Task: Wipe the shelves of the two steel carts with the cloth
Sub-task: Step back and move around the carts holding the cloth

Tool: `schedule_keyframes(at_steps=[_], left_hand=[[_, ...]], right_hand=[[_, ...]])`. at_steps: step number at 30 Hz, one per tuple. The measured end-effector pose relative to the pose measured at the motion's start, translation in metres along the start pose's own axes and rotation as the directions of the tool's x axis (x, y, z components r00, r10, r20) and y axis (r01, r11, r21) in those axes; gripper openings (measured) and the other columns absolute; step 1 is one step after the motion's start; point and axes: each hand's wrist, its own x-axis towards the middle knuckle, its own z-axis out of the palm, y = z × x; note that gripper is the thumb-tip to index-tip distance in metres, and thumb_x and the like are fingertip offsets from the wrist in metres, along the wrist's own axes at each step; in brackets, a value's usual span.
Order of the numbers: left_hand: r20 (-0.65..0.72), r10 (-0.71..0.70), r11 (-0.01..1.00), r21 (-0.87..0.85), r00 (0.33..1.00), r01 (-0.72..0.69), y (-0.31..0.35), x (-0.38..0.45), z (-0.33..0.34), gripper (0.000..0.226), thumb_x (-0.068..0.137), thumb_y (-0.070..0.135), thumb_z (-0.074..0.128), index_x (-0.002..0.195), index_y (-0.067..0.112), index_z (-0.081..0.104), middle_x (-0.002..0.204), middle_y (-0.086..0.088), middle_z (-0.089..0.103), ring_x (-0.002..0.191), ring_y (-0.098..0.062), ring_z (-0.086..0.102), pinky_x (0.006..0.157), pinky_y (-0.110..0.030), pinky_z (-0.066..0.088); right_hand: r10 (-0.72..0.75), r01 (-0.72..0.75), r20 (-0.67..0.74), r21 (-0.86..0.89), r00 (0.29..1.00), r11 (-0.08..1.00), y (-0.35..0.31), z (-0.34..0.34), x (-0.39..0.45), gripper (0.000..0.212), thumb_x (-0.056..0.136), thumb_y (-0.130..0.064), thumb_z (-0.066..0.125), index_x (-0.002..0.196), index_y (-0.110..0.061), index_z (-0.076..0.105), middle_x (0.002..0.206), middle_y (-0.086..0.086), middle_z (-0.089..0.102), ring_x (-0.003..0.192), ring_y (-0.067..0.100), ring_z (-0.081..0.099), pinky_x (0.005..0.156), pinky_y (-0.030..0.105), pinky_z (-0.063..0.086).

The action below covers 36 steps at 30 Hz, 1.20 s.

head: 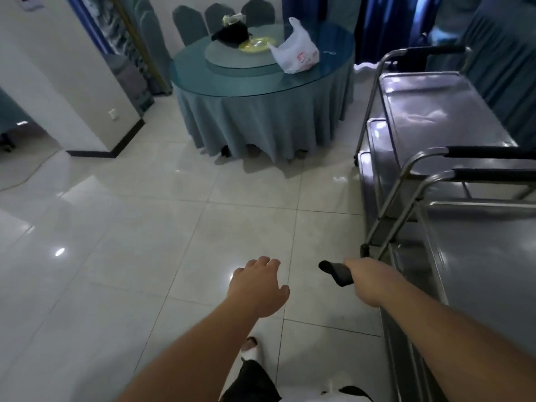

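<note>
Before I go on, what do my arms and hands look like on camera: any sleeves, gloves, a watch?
Both forearms are bare up to the frame edge: no sleeves show. The left hand and right hand wear no gloves, and no watch, band or ring is visible on either wrist or hand.

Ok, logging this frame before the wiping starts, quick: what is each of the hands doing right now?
Left hand: open, fingers loosely spread, holding nothing, above the floor.
Right hand: closed round the dark cloth, beside the nearer cart.
</note>
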Motion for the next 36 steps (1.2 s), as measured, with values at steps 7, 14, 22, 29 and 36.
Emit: schedule_keyframes(at_steps=[7,14,22,29,36], left_hand=[[0.101,0.216,0.973,0.055,0.971,-0.222,-0.033,0.138,-0.042,0.071,0.098,0.058,0.047,0.160,0.028,0.034,0.163,0.004,0.039,0.146,-0.023,0.040,0.115,-0.046,0.035],[0.243,0.383,0.883,0.185,0.891,-0.431,-0.018,0.246,-0.070,0.073,0.096,0.060,0.046,0.160,0.027,0.035,0.161,0.002,0.042,0.143,-0.025,0.044,0.113,-0.049,0.038],[0.366,0.556,0.713,0.250,0.746,-0.655,0.096,0.306,-0.070,0.072,0.097,0.060,0.047,0.160,0.027,0.034,0.161,0.001,0.042,0.143,-0.025,0.044,0.112,-0.048,0.040],[0.463,0.651,0.504,0.328,0.601,-0.799,0.163,0.346,-0.076,0.070,0.101,0.057,0.045,0.161,0.026,0.032,0.162,0.000,0.041,0.143,-0.025,0.043,0.111,-0.046,0.039],[0.587,0.646,0.322,0.369,0.487,-0.872,0.198,0.425,-0.064,0.065,0.098,0.055,0.045,0.155,0.024,0.040,0.154,-0.001,0.047,0.137,-0.026,0.047,0.105,-0.045,0.041]], right_hand=[[0.297,-0.286,-0.005,0.259,0.955,0.923,0.008,-0.019,0.071,0.033,0.091,-0.006,0.050,0.116,-0.027,0.055,0.097,-0.002,0.061,0.087,0.019,0.064,0.084,0.041,0.059],[0.490,-0.467,0.085,0.478,0.868,0.744,0.011,-0.004,0.082,0.021,0.095,-0.008,0.050,0.099,-0.029,0.047,0.090,-0.003,0.056,0.080,0.015,0.059,0.071,0.032,0.050],[0.603,-0.564,0.167,0.605,0.780,0.562,0.072,-0.001,0.077,0.038,0.099,-0.007,0.053,0.135,-0.018,0.052,0.108,0.005,0.064,0.096,0.023,0.064,0.085,0.036,0.056],[0.631,-0.647,0.307,0.635,0.713,0.422,0.117,-0.019,0.096,0.052,0.101,-0.007,0.055,0.151,-0.014,0.040,0.139,0.015,0.057,0.124,0.030,0.059,0.100,0.039,0.048],[0.698,-0.690,0.382,0.689,0.605,0.221,0.121,-0.009,0.117,0.033,0.097,-0.007,0.053,0.128,-0.018,0.055,0.117,0.005,0.065,0.100,0.021,0.064,0.081,0.032,0.052]])
